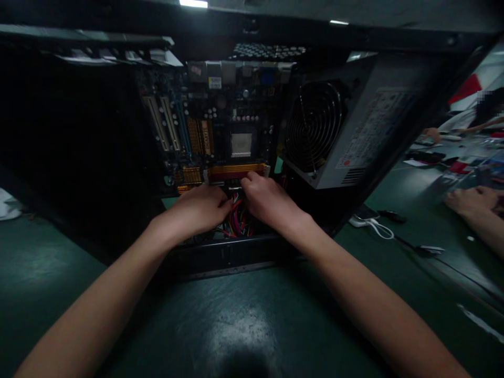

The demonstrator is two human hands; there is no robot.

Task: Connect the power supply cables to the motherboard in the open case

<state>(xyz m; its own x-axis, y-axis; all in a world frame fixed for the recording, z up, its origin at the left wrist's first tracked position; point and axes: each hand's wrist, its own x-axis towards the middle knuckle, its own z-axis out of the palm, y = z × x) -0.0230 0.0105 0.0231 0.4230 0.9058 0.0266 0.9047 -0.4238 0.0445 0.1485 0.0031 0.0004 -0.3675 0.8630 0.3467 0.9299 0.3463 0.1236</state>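
Your two hands are inside the computer case (228,257), which stands on the green desk (236,325) with its open side towards you. The coloured wires (237,219) lie between your hands, just inside the middle of the case's near rim. Their bundle has its long axis running roughly from that rim towards the motherboard (220,107), with the upper strands pointing at the memory slots (238,170); those slots lie lengthwise from left to right, about parallel to the rim.

Your left hand (200,207) reaches in from the left, fingers curled and thumb side towards the wires. Your right hand (265,197) is bent over near the right end of the slots, knuckles up. It is dim there and your hands hide the fingertips, so I cannot tell whether either grip is pinching a wire.

The power supply (354,131) sits by the case's right edge, its round fan grille (311,126) facing you and slightly left.
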